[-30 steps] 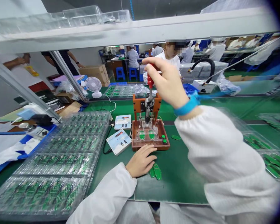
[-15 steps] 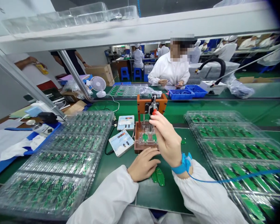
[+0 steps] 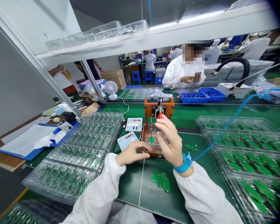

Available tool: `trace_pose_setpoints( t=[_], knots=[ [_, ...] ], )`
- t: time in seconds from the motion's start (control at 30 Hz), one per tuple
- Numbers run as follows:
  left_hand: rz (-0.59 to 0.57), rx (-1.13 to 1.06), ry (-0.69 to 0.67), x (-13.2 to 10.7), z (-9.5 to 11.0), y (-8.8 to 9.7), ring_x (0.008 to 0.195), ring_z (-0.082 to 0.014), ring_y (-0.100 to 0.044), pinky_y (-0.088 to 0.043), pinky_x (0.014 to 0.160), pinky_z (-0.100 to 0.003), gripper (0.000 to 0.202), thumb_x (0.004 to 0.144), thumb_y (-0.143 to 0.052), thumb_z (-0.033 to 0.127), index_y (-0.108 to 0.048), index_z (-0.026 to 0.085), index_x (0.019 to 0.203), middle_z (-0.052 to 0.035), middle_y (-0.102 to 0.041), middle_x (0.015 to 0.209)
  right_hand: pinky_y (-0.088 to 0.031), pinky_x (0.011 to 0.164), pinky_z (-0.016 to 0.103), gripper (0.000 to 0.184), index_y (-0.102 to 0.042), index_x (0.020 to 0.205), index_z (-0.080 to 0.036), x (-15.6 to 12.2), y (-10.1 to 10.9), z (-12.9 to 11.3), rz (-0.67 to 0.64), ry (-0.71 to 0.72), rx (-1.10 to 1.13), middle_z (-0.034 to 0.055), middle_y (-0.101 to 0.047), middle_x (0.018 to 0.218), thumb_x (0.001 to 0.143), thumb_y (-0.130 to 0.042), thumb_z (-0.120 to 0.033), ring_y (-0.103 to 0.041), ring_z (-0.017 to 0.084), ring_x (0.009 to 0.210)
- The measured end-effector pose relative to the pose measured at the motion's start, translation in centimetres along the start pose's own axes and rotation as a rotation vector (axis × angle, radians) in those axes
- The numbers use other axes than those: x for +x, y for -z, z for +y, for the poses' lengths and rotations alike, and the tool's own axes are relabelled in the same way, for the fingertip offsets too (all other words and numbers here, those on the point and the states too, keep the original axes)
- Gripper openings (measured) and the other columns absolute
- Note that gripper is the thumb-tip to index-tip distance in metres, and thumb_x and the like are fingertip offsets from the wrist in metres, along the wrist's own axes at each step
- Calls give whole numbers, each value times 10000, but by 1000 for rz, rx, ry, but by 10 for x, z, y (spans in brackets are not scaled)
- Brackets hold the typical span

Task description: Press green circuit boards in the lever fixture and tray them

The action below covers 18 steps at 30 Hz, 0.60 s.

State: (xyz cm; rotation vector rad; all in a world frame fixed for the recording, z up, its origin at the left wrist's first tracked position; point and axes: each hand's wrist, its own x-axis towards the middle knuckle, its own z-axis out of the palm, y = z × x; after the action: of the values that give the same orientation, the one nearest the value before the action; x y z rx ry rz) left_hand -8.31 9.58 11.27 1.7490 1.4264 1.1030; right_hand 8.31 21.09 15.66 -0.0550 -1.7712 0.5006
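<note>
Bench: green anti-static mat (image 3: 130,186), with stacked clear plastic trays of green circuit boards (image 3: 72,146) on the left and more clear plastic trays (image 3: 240,149) on the right
Centre: orange-framed clear acrylic test fixture (image 3: 159,105), between both stacks
Mat, near side: loose green circuit boards (image 3: 161,181), just in front of the fixture
Left hand (image 3: 133,152): fingers extended, not gripping, tips against the fixture's near edge
Right hand (image 3: 170,143): fingers pinched around a red lever handle (image 3: 160,115) on the fixture; blue wrist strap (image 3: 185,165) around the wrist
Fixture bed: small green circuit board (image 3: 151,140), seated in the clear base

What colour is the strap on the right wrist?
The strap is blue, best in the head view.
</note>
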Motion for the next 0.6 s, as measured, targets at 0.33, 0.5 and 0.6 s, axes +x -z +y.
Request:
trace_pose_setpoints(
  t=[0.33,0.5,0.6],
  knots=[
    [-356,929,591,56,-48,83,1549,-462,-99,-188,1252,-561,1116,651,-895,445,-351,147,1579,-191,-104,1699,-482,1155,577,523,-532,1438,-305,4,7,5,-57,44,21,69,-623,1387,975,-496,-67,-479,305,1433],
    [-446,933,589,62,-66,85,1534,-514,-58,-211,1209,-650,1227,599,-873,566,-276,205,1608,-168,-79,1707,-485,1158,549,531,-528,1439,-302,5,6,5,-50,47,47,68,-625,1381,973,-498,-49,-483,281,1429],
    [-455,921,576,60,-76,88,1526,-532,-51,-218,1193,-675,1249,593,-858,608,-251,229,1616,-160,-77,1709,-489,1156,538,518,-538,1430,-287,5,6,5,-45,52,52,72,-630,1370,974,-496,-45,-487,273,1425]
  ],
)
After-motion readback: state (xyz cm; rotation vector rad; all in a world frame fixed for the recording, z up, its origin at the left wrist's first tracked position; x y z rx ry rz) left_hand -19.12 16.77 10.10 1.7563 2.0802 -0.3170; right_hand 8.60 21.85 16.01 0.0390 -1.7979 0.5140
